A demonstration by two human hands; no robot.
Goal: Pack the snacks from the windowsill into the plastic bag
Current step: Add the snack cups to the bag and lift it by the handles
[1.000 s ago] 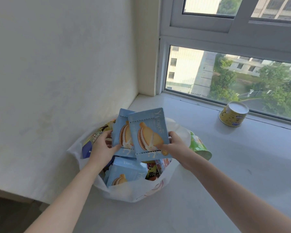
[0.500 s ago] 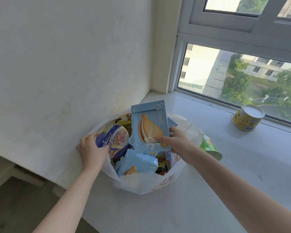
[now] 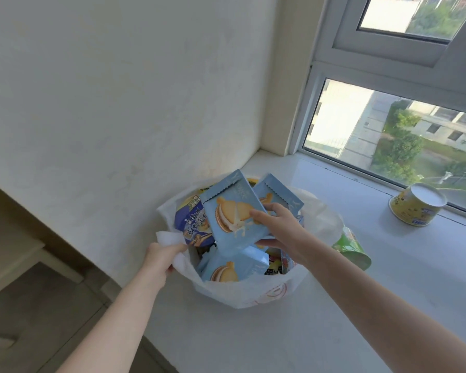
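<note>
A white plastic bag [image 3: 253, 294] stands open on the windowsill [image 3: 334, 319], packed with snacks. My right hand [image 3: 280, 230] grips a light-blue biscuit packet [image 3: 229, 219] tilted over the bag's mouth. A second blue packet [image 3: 279, 195] leans behind it, and a third [image 3: 234, 267] lies lower inside. A blue-lidded noodle cup [image 3: 193, 222] sits at the bag's left side. My left hand [image 3: 162, 258] pinches the bag's left rim [image 3: 167, 238] and holds it out.
A yellow cup [image 3: 416, 205] lies on its side near the window glass at the right. A green snack tube [image 3: 353, 251] lies just right of the bag. The wall stands close behind the bag; the sill's edge drops to the floor at the left.
My left hand has taken hold of the bag's rim and pulled it outward. My right hand has tilted the blue packet leftward over the bag. The view has shifted left.
</note>
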